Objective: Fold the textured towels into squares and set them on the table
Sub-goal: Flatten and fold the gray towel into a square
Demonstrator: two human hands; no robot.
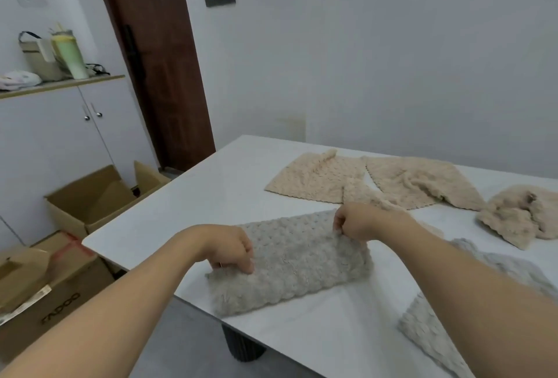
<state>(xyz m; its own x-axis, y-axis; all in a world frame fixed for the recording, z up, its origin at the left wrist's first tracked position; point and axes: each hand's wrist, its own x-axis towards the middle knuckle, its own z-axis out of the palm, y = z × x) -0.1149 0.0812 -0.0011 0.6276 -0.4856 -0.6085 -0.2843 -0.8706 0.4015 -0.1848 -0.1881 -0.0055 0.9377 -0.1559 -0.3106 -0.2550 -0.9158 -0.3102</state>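
first grey towel mid-fold, most still to go

the left hand (232, 249) and right hand (351, 223) each pinched an upper corner of the grey towel (290, 259), which lay doubled into a long strip near the tabletop (169, 211) edge. it seemed only half-folded, not yet square. beyond lay two flat beige towels (314, 178), a crumpled beige towel (519, 214) and another grey towel (428, 326), all unfolded.

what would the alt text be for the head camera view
Both hands pinch the edge of a grey textured towel folded into a long strip on a white table: left hand, right hand. Beige towels lie farther back, another grey towel to the right.
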